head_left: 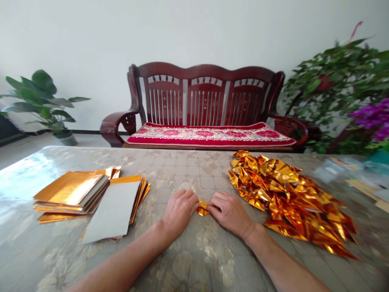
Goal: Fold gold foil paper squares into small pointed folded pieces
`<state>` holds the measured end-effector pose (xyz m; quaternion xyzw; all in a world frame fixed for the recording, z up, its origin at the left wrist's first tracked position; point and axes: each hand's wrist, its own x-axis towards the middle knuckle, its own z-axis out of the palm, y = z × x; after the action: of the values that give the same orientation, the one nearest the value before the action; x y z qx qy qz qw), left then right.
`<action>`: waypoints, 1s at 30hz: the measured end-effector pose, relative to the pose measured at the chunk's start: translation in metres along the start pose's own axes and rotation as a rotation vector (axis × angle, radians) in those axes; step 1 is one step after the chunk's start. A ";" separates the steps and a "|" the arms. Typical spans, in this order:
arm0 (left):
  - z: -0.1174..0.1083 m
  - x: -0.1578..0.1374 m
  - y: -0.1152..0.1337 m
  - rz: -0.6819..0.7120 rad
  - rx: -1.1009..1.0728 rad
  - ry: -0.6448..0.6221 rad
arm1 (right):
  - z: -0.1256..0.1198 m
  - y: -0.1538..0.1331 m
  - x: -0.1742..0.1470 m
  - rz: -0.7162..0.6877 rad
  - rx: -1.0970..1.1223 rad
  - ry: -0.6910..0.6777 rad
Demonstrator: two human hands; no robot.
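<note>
Near the middle of the table, a small piece of gold foil paper (203,209) sits between my two hands. My left hand (181,207) grips its left end, fingers closed. On the other side, my right hand (228,211) pinches the right end between thumb and fingers. Most of the piece is covered by my fingertips, so its full shape is hidden. To the left lie a stack of flat gold foil sheets (65,190) and a fanned stack with a grey-white top sheet (113,211). A heap of folded gold foil pieces (282,190) spreads out on the right.
A patterned cover lies over the table (188,263). Clear plastic bags (330,169) and tan card pieces (364,188) are at the far right. Behind the table stands a dark red wooden bench (206,101), with potted plants (45,99) on either side.
</note>
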<state>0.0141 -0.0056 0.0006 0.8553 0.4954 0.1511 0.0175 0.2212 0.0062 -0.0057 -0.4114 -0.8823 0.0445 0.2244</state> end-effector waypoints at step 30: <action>0.001 -0.009 -0.001 -0.288 -0.960 0.308 | -0.005 0.000 0.003 0.085 0.215 -0.023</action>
<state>0.0098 -0.0130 -0.0030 0.6420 0.4796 0.4814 0.3551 0.2215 0.0080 0.0005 -0.4213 -0.8568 0.1529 0.2549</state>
